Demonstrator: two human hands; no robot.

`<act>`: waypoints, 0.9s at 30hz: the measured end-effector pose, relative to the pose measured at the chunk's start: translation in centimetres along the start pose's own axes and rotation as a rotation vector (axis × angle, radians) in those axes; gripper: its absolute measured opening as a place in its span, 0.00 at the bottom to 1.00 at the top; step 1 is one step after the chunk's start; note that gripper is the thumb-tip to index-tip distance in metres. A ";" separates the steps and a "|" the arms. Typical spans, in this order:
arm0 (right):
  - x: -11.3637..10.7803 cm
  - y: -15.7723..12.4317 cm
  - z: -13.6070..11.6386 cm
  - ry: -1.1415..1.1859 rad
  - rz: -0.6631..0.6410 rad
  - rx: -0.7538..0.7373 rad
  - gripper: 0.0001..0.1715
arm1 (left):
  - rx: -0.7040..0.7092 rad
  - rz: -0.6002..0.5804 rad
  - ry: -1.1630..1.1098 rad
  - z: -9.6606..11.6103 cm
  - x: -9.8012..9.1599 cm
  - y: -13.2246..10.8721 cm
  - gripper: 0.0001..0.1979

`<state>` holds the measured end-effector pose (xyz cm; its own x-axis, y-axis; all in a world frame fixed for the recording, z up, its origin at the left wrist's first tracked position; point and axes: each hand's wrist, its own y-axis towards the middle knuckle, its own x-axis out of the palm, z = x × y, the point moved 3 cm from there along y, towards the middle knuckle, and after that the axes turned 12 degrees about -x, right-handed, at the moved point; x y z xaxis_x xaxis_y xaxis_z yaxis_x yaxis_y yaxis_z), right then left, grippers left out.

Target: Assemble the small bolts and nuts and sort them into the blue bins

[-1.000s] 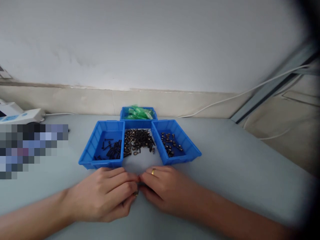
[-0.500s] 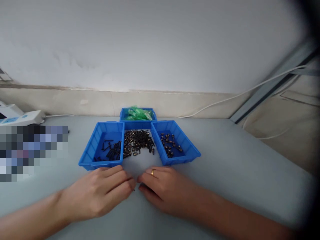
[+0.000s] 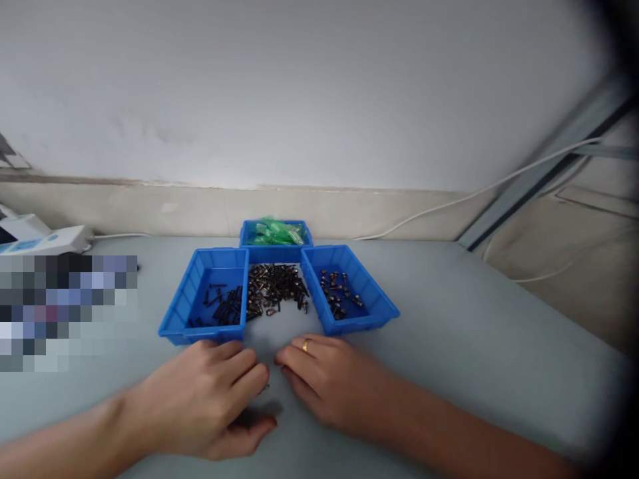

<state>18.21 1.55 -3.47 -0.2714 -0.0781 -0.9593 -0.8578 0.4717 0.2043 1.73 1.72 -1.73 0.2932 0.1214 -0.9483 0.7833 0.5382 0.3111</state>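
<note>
My left hand [image 3: 210, 396] is low over the table with its fingers bent and the thumb spread away from them. A tiny dark thing [image 3: 266, 388], too small to name, shows by its index fingertip. Facing it, my right hand [image 3: 332, 376] wears a gold ring, and its fingers are pressed together. Whatever it may pinch is hidden. Beyond both hands lies a pile of mixed dark screws and brassy-looking fittings [image 3: 277, 286]. Dark screws [image 3: 227, 309] lie in the left blue bin [image 3: 182, 306]; short metallic pieces [image 3: 342, 286] lie in the right blue bin [image 3: 372, 283].
Behind the pile stands another blue bin [image 3: 274, 253] with green plastic bags [image 3: 277, 231]. A white device [image 3: 52, 239] and a pixelated patch are at the left. A white cable [image 3: 424, 209] runs along the wall to a metal frame [image 3: 529, 176] at the right.
My left thumb has moved down and away from the fingers, opening the hand. My right hand has barely moved. The bins and pile look the same, apart from a slight camera shift.
</note>
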 end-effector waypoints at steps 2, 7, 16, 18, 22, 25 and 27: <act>0.0 0.0 0.0 -0.002 0.009 -0.002 0.06 | -0.016 -0.079 0.005 0.0 0.4 -0.1 0.10; 0.0 0.1 0.0 -0.026 0.030 -0.006 0.05 | 0.062 -0.107 0.064 -0.1 1.2 -0.2 0.11; -0.4 0.0 0.1 -0.017 0.082 0.076 0.06 | 0.199 0.212 0.215 -0.6 -2.9 -0.4 0.13; -0.3 0.0 0.2 -0.016 0.083 0.087 0.08 | 0.136 0.300 0.309 -1.6 -3.6 -0.4 0.12; 0.0 -0.1 0.4 -0.062 0.095 0.134 0.12 | -0.073 0.292 0.427 -3.7 -3.5 0.0 0.06; 0.0 -0.1 0.5 -0.134 0.076 0.178 0.14 | -0.139 0.320 0.466 -4.1 -3.2 0.3 0.10; 0.0 -0.1 0.4 -0.160 0.053 0.190 0.15 | -0.130 0.336 0.478 -3.8 -3.1 0.4 0.09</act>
<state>18.51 1.85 -3.61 -0.2280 0.0837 -0.9700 -0.7428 0.6292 0.2289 -0.97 4.68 1.13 0.2104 0.6485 -0.7316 0.6078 0.4993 0.6174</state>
